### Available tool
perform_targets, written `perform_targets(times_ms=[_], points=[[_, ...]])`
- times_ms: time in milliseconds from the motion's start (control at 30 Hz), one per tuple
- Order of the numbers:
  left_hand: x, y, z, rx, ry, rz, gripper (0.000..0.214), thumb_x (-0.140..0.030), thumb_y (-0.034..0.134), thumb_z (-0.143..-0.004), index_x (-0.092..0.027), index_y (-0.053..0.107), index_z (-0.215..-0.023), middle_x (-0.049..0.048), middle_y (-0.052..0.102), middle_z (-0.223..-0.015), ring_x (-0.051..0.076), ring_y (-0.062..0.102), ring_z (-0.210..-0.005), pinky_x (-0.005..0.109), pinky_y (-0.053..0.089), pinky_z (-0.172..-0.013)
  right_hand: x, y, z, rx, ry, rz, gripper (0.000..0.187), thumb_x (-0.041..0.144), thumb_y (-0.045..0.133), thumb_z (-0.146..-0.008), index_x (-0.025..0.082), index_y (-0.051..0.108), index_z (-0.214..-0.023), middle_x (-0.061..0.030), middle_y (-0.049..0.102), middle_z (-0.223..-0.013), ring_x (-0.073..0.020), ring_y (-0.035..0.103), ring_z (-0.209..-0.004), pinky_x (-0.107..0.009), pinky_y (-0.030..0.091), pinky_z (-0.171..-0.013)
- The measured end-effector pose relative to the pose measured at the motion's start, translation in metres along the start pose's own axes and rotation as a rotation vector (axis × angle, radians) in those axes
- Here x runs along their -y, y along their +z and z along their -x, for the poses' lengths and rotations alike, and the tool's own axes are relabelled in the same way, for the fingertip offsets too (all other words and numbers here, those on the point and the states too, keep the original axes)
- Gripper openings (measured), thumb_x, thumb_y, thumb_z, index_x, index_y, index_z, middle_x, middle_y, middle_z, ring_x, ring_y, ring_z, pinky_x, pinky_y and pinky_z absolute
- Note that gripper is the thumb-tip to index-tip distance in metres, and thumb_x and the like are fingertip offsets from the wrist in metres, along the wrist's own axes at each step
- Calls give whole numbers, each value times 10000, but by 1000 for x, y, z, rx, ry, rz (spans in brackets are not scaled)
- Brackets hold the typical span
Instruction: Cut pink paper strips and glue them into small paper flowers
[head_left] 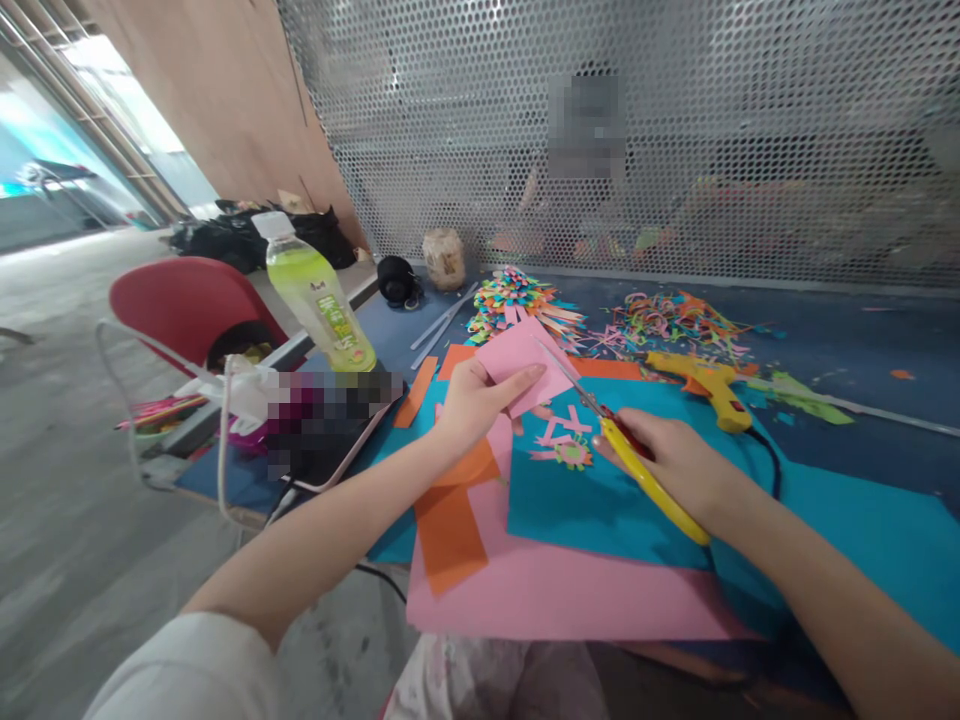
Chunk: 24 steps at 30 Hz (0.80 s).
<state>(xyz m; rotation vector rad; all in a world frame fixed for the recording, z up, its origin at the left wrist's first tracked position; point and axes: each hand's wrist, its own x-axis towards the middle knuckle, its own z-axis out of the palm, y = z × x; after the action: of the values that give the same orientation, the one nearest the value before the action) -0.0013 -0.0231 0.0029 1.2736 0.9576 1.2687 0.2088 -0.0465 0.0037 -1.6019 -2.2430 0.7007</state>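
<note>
My left hand pinches a small pink paper piece and holds it up above the table. My right hand grips yellow-handled scissors, whose blades reach up into the edge of that pink piece. Below the hands lie a teal sheet with small pink strips and a paper flower on it, a large pink sheet and orange sheets.
A yellow glue gun lies right of the hands, with piles of coloured paper strips behind. A green drink bottle stands at the left beside a red chair. A perforated metal screen backs the table.
</note>
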Motion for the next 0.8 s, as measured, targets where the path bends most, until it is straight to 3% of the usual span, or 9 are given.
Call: perform_targets(times_ms=[300, 800], points=[[-1, 6, 4, 17, -106, -44, 371, -448, 708, -653, -114, 625, -793, 22, 673, -608, 166, 634, -480, 208, 438, -334, -5, 5, -2, 6, -9, 5, 325, 519, 403, -849, 223, 422, -715, -8, 552, -678, -146, 493, -595, -274, 324, -537], [4, 10, 8, 42, -108, -75, 376, -457, 722, -628, -102, 622, -705, 28, 662, -573, 122, 559, -390, 218, 450, -347, 0, 5, 1, 16, 7, 9, 293, 499, 387, -853, 228, 392, -742, -17, 553, -684, -156, 498, -617, -276, 339, -559]])
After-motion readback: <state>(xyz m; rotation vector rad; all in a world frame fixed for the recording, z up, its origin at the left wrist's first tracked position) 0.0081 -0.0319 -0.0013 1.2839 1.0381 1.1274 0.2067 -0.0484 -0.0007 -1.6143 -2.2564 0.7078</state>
